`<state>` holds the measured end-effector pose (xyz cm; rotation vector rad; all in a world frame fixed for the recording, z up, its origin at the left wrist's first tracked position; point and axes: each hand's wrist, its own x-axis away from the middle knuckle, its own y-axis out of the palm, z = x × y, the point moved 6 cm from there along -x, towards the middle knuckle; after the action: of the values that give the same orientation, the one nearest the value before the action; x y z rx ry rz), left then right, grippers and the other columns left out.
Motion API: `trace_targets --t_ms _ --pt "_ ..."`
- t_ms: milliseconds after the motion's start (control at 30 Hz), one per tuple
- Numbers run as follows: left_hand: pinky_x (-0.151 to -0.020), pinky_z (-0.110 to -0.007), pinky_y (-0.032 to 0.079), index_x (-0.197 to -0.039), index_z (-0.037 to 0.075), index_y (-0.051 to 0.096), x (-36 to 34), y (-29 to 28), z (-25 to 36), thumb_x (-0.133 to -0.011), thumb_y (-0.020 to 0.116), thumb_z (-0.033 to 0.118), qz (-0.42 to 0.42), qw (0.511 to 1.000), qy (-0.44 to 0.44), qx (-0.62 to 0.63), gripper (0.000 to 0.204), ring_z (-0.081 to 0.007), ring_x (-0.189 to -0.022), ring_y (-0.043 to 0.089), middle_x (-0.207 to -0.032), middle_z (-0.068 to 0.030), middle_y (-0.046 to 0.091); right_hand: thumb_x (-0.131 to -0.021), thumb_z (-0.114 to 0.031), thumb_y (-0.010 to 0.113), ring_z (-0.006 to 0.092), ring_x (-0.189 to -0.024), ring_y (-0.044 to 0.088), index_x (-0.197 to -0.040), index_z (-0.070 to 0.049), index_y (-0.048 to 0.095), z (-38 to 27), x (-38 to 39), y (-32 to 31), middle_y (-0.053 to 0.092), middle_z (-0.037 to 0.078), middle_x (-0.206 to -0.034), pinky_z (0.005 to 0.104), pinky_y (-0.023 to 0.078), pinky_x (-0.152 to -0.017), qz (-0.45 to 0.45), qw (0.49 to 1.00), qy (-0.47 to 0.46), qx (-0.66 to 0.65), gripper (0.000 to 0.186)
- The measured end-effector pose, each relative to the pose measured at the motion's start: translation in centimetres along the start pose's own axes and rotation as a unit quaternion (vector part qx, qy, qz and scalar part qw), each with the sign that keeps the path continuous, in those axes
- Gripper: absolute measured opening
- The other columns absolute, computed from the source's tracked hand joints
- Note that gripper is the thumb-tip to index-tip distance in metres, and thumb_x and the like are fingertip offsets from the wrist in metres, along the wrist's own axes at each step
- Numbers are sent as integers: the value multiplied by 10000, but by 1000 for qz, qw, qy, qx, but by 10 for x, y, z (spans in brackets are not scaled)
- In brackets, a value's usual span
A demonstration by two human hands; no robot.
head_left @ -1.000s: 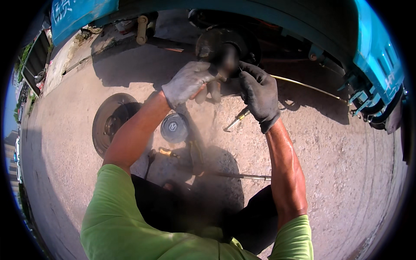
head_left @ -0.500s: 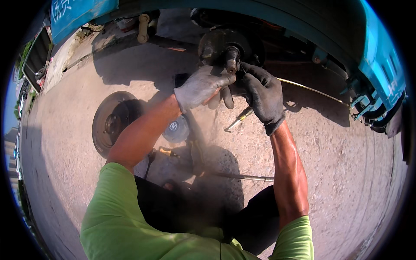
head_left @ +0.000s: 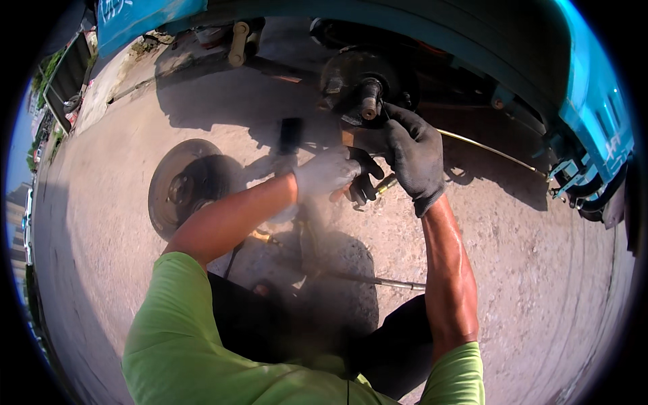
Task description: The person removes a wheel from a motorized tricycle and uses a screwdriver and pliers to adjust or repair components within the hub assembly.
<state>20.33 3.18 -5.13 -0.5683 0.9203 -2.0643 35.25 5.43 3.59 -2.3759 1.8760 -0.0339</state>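
Note:
My gloved right hand point(head_left: 416, 162) is raised beside a greasy spindle point(head_left: 369, 101) on a dark hub point(head_left: 341, 77), its fingers closed on a thin dark piece I cannot make out well. My gloved left hand point(head_left: 327, 172) hangs below the spindle, blurred, its dark-tipped fingers curled but apart, with nothing visible in them. Under and behind it a yellow-handled tool point(head_left: 385, 187) lies on the ground. A dark block-like object point(head_left: 290, 135), blurred, is above my left wrist. A large rusty disc point(head_left: 165, 189) lies at the left.
A blue vehicle body point(head_left: 594, 81) arches overhead and down the right. A thin yellowish hose point(head_left: 482, 143) runs rightward from the hub area. A yellow-handled screwdriver point(head_left: 263, 236) and a long metal bar point(head_left: 398, 283) lie on the concrete ground point(head_left: 520, 283) near my legs.
My left hand has left the spindle and moved down, and its fingers have spread. My right hand stays at the hub, slightly lower in the picture, as the whole view has shifted a little.

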Motion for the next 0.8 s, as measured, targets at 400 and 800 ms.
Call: trace_targets --t_ms 400,800 --pt "-969 -333 507 -1176 89 620 -47 -3 33 -1037 550 259 188 580 -23 792 230 -148 -1049 633 -1121 -28 651 -1002 -181 569 25 -583 498 -1263 42 645 18 -7 4 613 -19 -744 194 412 -515 27 997 -56 -40 351" --pt "-956 -308 500 -1185 70 598 -48 -8 39 -1033 524 193 202 625 -56 752 208 -135 -1040 624 -1116 -34 642 -988 -204 560 79 -757 615 -1240 47 661 16 -4 4 716 81 -905 230 511 -671 21 998 -26 -61 369"
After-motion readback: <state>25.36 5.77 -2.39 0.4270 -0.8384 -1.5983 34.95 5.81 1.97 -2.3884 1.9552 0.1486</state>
